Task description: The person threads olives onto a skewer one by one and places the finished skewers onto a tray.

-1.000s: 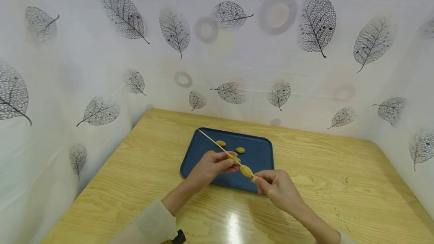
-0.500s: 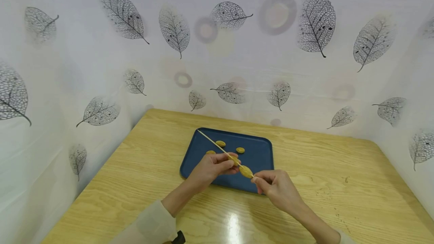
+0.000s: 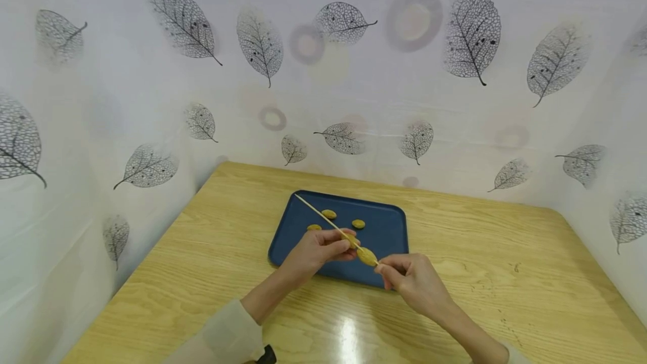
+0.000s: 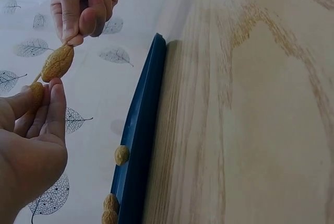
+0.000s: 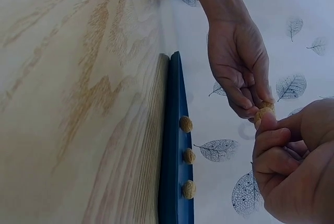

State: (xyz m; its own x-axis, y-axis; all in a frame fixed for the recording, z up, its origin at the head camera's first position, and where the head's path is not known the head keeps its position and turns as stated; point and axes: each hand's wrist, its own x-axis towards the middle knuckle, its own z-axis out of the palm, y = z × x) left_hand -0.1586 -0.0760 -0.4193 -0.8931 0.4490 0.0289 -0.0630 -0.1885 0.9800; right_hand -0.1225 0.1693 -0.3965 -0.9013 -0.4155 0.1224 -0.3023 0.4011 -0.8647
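Skewer (image 3: pixel 318 211) runs through a walnut-like piece (image 3: pixel 367 256); my right hand (image 3: pixel 415 281) pinches the near end, my left hand (image 3: pixel 314 251) grips a second piece (image 4: pixel 36 96) farther along, above the blue tray (image 3: pixel 384 237).

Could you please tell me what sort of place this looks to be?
Probably an indoor tabletop workspace, possibly a screened-off corner: a wooden table holds a blue tray, and what looks like a leaf-print curtain rises behind the table and along both sides.
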